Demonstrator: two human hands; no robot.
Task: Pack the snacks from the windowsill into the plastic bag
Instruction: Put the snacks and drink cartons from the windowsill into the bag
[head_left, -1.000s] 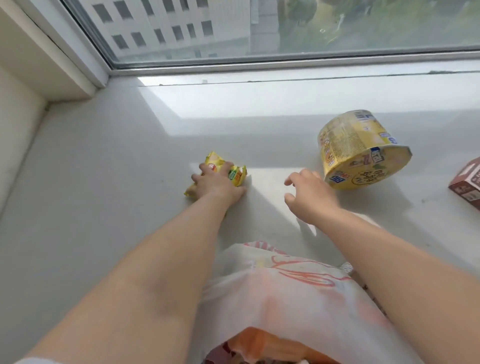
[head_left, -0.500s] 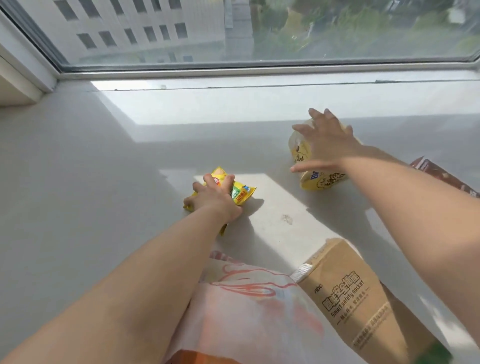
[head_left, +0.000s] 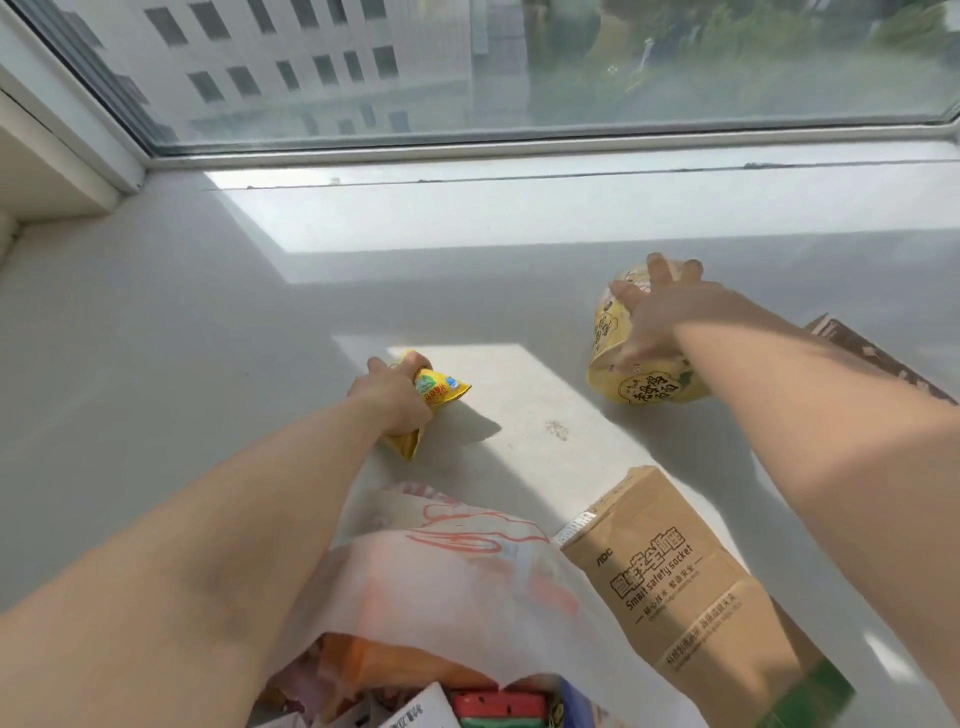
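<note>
A small yellow snack packet (head_left: 439, 393) lies on the grey windowsill (head_left: 156, 332), and my left hand (head_left: 392, 397) is closed around its middle. To the right, a yellow noodle cup (head_left: 644, 382) lies on its side. My right hand (head_left: 657, 317) is clamped over its top, fingers spread across the far side. The white plastic bag (head_left: 452, 582) with red print sits at the near edge between my arms, its mouth open toward me with several packets inside.
A brown cardboard box (head_left: 675, 577) printed "Smart safety socket" lies right of the bag. A dark brown carton (head_left: 862, 353) is partly hidden behind my right forearm. The window frame (head_left: 519, 148) runs along the back, a wall corner (head_left: 47, 171) at the left.
My right hand reached from the sill onto the noodle cup and now grips it. My left hand has tightened on the yellow packet and tipped it up. The view shifted, showing the cardboard box.
</note>
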